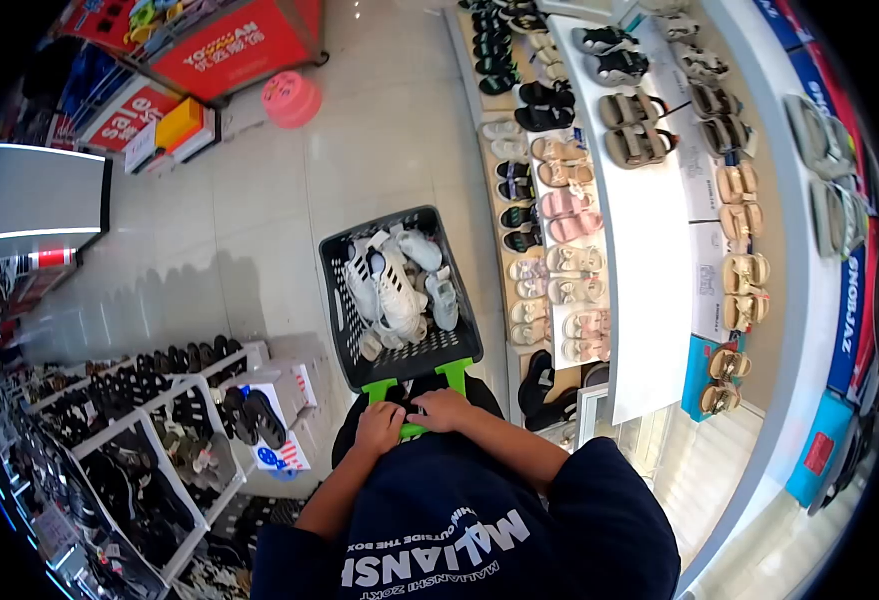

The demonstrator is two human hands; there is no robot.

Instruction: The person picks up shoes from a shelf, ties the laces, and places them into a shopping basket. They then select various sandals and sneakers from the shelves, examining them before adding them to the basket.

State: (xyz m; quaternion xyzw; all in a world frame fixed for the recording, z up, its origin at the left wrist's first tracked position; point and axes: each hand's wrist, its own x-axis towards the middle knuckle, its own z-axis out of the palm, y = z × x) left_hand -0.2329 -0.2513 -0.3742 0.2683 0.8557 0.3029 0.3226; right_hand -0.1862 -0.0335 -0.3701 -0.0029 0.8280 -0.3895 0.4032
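A dark grey plastic shopping basket (pixel 415 362) with a bright green handle (pixel 452 376) is in front of my waist. Inside it lie several pale shoes, among them a white sneaker with black stripes (pixel 394 292) and light grey shoes (pixel 444 300). My left hand (pixel 380 426) is closed on the left part of the handle. Beside it, my right hand (pixel 442 411) has its fingers curled over the handle's right part. Their fingertips nearly meet, and part of the handle is hidden beneath them.
A shelf of sandals (pixel 572 215) runs close along the right, with a white display counter (pixel 650 270) beyond it. At the lower left stands a white shoe rack (pixel 150 430). A pink round stool (pixel 292 99) stands on the tiled floor (pixel 360 150) ahead, near red sale bins (pixel 245 50).
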